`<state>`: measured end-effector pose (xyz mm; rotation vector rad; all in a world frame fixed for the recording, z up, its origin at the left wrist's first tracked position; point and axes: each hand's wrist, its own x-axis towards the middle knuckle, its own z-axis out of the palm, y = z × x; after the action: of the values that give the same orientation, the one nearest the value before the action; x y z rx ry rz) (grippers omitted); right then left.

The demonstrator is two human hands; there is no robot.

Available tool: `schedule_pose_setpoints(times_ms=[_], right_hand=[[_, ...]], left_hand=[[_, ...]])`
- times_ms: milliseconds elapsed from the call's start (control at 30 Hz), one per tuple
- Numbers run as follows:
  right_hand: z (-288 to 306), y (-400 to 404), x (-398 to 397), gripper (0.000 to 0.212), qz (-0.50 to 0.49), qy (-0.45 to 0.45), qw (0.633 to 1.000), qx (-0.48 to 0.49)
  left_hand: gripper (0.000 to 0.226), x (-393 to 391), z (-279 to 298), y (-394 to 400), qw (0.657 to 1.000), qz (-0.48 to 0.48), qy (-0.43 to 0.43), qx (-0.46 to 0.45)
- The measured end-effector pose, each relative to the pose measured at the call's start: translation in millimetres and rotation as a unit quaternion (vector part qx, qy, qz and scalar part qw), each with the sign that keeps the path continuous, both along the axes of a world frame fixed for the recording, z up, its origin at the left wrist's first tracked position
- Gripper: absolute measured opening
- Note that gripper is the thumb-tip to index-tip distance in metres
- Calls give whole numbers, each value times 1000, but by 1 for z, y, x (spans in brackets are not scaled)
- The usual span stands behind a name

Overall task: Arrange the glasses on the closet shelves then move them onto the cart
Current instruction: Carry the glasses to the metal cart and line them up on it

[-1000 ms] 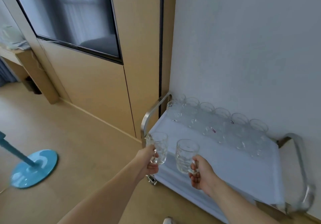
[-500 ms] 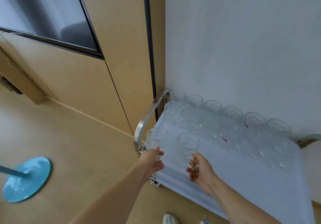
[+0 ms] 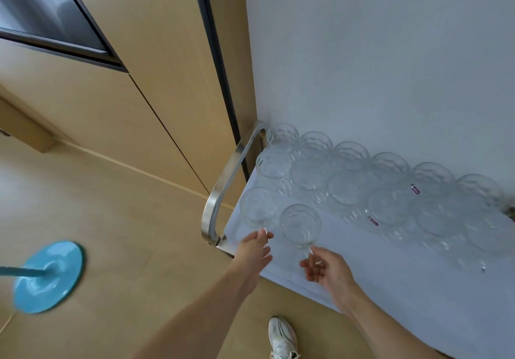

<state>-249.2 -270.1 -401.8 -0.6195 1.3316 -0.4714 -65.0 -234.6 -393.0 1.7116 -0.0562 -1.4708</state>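
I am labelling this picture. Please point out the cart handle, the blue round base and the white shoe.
cart handle (image 3: 223,188), head view, middle of the metal bar.
blue round base (image 3: 47,276), head view, centre of the disc.
white shoe (image 3: 282,336), head view, top of the toe.

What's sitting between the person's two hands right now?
In the head view, nothing stands between the left hand and the right hand, only bare white cart top. The two newest glasses stand just beyond the fingertips.

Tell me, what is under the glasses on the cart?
A white cloth lies under the glasses and covers the cart's top. The surface beneath the cloth is hidden; only the metal handle shows.
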Motion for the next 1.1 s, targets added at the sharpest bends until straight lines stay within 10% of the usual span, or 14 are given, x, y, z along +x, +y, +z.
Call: schedule_pose_setpoints(times_ms=[1100], right_hand=[[-20, -19, 10, 20, -29, 89, 990, -103]], left_hand=[[27, 6, -4, -47, 986, -147, -70, 43]])
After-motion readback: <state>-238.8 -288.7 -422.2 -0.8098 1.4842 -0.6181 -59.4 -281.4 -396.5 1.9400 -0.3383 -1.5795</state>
